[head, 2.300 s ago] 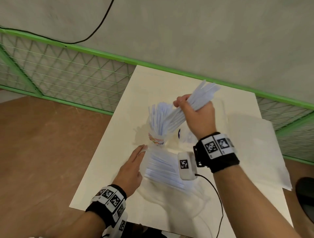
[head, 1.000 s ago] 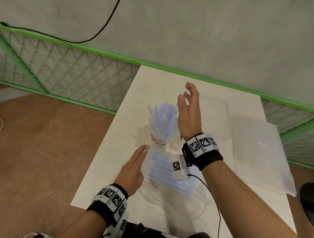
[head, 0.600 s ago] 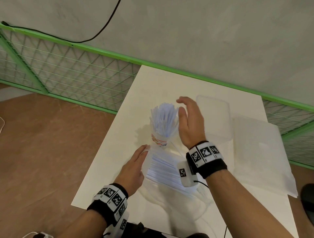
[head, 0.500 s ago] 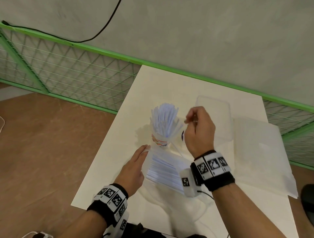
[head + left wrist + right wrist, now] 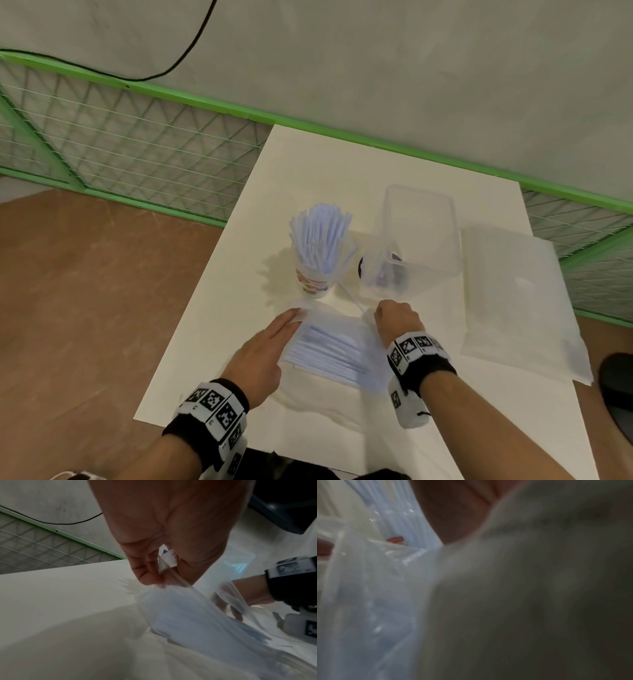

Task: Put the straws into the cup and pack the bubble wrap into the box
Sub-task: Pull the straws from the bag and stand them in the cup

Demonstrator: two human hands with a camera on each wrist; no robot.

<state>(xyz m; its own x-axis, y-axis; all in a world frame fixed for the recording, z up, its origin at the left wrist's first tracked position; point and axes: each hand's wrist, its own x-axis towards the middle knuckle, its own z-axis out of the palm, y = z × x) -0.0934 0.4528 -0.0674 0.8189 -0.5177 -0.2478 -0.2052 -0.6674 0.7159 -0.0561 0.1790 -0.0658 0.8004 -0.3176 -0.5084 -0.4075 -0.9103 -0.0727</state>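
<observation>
Near the surface's (image 5: 342, 164) front edge, both hands work a clear bag (image 5: 329, 349) of straws.
Left hand (image 5: 263, 353) pinches the bag's edge; right hand (image 5: 397, 320) curls at its mouth, grip hidden; the cup (image 5: 313, 281) stands just beyond.

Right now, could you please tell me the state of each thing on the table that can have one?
Printed paper cup: upright, packed with pale blue straws.
Clear plastic bag of straws: lying flat, its mouth pinched by the left hand.
Right hand: curled at the bag's mouth; grip hidden.
Clear plastic box: open, lidless.
Bubble wrap sheet: flat beside the box, unpacked.
</observation>
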